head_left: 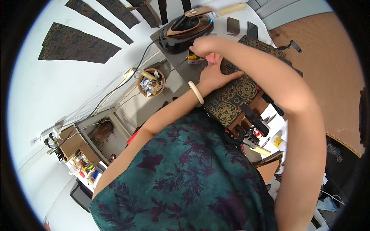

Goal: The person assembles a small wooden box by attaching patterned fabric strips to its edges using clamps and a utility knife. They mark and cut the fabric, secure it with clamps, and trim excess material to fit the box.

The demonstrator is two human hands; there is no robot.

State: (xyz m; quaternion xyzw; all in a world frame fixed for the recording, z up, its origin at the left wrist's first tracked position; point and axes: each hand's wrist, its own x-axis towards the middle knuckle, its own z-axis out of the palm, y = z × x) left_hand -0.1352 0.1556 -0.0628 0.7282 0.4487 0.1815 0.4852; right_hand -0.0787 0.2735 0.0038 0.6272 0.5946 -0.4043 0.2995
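My left hand (216, 75), with a pale bangle (195, 92) at the wrist, lies on a dark cloth with gold medallion patterns (225, 104). Its thumb stretches away to the right over the cloth, and its fingertips are partly covered by my right hand. My right arm arches across from the right, bringing my right hand (204, 46) to a small clear box (196, 61) beside the iron. The right fingers are bent down and mostly hidden, so what they hold does not show. A yellow-handled tool (191, 57) sticks out at the box's left edge.
A black and copper iron (186, 34) stands beyond my hands, its cord running left. Dark patterned cloth pieces (79, 44) hang on the white wall. A phone (252, 30) lies at the far right. Below the table edge is a round bin (140, 85) with scraps; black-handled tools (254, 119) sit near my body.
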